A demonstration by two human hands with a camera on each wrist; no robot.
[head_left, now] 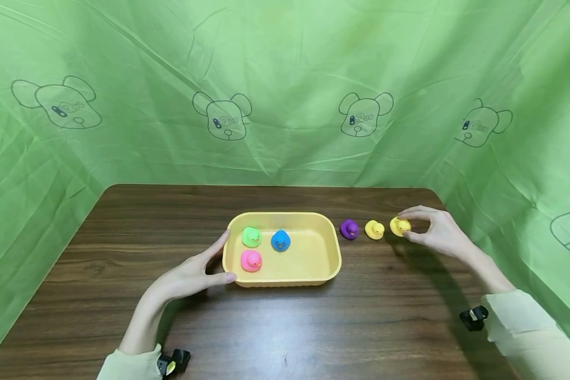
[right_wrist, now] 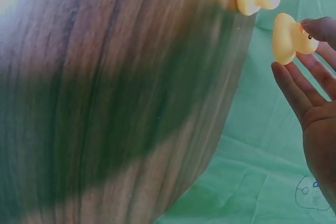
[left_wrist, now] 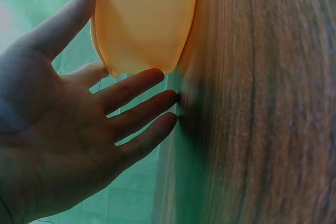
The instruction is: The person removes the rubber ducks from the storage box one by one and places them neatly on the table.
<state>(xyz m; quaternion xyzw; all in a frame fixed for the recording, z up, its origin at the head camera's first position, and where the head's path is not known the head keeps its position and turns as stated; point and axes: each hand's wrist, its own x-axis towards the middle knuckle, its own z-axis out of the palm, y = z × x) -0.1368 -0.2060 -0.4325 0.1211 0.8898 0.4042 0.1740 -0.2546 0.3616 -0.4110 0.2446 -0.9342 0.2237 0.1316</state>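
My right hand pinches a yellow rubber duck between thumb and fingers. In the right wrist view that duck shows against the green cloth, raised off the tabletop. Left of it, a second yellow duck and a purple duck sit on the table. My left hand touches the left end of a pale yellow plastic basin, fingers mostly straight, thumb at the near corner. Inside the basin's left half sit a green duck, a blue duck and a pink duck.
A dark wood-grain table carries everything. Green cloth with printed bear heads hangs behind and along both sides. Each wrist wears a small black device, such as the right wrist's device.
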